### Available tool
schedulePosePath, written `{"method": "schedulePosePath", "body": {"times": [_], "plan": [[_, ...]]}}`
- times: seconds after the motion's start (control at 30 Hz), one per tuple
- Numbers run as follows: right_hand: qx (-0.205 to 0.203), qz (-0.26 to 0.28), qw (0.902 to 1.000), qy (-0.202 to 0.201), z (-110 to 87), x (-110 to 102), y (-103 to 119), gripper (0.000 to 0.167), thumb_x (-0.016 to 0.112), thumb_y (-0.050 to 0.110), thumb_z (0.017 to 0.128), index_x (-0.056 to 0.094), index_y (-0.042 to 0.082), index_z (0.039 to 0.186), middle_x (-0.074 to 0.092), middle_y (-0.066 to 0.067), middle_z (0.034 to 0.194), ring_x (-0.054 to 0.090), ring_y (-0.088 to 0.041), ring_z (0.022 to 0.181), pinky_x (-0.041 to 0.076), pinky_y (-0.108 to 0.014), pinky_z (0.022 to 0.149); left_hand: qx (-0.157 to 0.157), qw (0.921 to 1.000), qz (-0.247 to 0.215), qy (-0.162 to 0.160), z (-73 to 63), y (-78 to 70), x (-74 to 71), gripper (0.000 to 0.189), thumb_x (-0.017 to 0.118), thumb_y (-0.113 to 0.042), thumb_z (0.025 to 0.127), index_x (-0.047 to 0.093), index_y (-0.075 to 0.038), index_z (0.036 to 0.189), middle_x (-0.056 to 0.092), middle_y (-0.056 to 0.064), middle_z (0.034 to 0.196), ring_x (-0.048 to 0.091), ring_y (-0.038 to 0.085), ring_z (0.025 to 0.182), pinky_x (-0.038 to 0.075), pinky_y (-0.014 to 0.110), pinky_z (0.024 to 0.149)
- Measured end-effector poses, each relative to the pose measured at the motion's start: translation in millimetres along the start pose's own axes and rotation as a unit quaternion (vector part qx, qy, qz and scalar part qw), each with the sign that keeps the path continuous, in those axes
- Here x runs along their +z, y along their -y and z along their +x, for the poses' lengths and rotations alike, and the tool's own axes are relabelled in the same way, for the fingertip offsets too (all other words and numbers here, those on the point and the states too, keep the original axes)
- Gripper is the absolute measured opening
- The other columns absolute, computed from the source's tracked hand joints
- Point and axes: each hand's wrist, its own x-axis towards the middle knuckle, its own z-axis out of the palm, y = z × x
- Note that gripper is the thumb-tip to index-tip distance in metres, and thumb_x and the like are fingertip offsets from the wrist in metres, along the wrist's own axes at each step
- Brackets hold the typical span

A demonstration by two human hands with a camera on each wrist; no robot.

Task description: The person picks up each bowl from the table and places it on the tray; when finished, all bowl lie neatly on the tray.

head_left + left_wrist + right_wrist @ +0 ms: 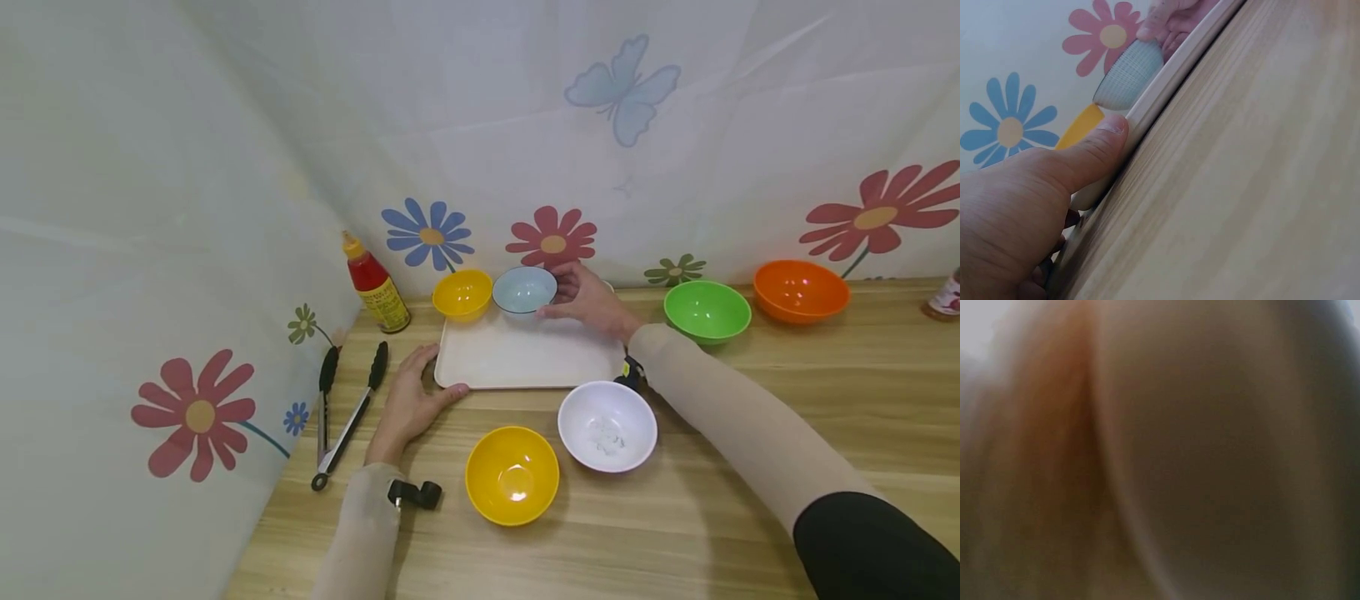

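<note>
In the head view, the right hand (588,304) reaches over a cream tray (525,358) and pinches the light blue bowl (525,292) at its right side, thumb on the near side and fingers round behind, so its grip is narrow and full; that bowl is at the tray's far edge, just beside the small yellow bowl (461,296) at the far left corner; a side hold probably suits it, leaving the bowl's mouth facing up and the neighbour undisturbed. The left hand (408,404) spreads wide over the tray's near left corner, thumb along the near edge and fingers by the left side, likely to stop the tray sliding; nearer the person, the white bowl (573,433) and the large yellow bowl (512,475) stand on the wooden surface (862,408), within easy reach; the green bowl (707,310) and orange bowl (801,292) sit off to the right, the sauce bottle (380,292) and spread tongs (348,429) to the left, all outside the tray.

In the left wrist view, the left thumb lies on the tray's rim, its grip a brace rather than a clench; beyond it, the right fingers meet the light blue bowl.

In the right wrist view, a pale curved form blurs across the picture, perhaps a sleeve or an edge; I cannot tell the right grip's state from here.
</note>
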Motion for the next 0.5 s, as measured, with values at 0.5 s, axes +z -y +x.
{"method": "schedulePosePath", "body": {"times": [0.5], "plan": [[-0.022,0.008,0.9997,0.007,-6.6,-9.7,8.8,0.090,0.091,0.019,0.097,0.040,0.003,0.169,0.050,-0.018,0.170,0.051,-0.036,0.156,0.044,-0.049,0.130,-0.007,1.0000,-0.005,0.005,-2.2,-2.1,-1.0,0.099,0.090,-0.056,0.091,0.045,-0.017,0.171,0.035,0.011,0.181,0.026,0.036,0.169,0.023,0.061,0.138]]}}
